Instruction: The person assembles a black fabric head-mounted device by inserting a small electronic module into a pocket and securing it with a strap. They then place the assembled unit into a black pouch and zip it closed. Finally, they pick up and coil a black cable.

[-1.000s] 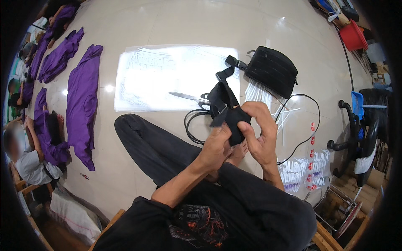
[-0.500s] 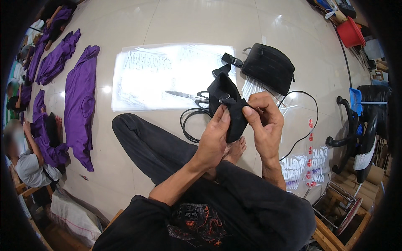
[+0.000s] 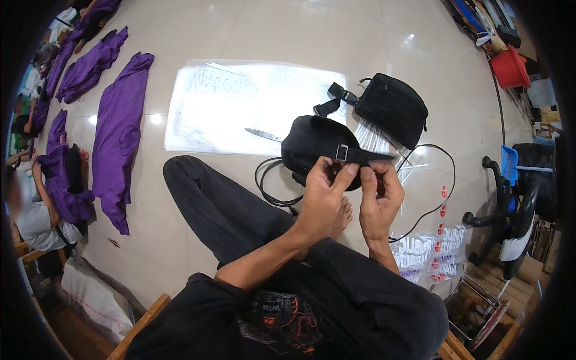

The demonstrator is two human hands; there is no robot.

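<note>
A black cloth cap [image 3: 306, 141] is held up in front of me, over my crossed legs. A metal slide buckle [image 3: 341, 152] sits on its back strap [image 3: 367, 158], whose loose end points right. My left hand [image 3: 324, 191] is closed, pinching the cap's edge just under the buckle between thumb and fingers. My right hand [image 3: 381, 199] is closed too, thumb and fingertips on the strap at the right. Behind the cap lie scissors [image 3: 263, 134]; their blades show on a white plastic sheet [image 3: 210, 120] while the cap covers their handles.
A black zippered pouch [image 3: 393, 111] with a buckled strap rests on clear plastic strips. Black cable [image 3: 453, 174] loops across the floor. Printed plastic bags [image 3: 429, 252] lie right, near a chair base [image 3: 501, 210]. Purple garments [image 3: 123, 141] and people are at left.
The cap has been turned and tipped, so its rounded crown and buckle now face up. Its strap now stretches right between my hands. The view has shifted slightly.
</note>
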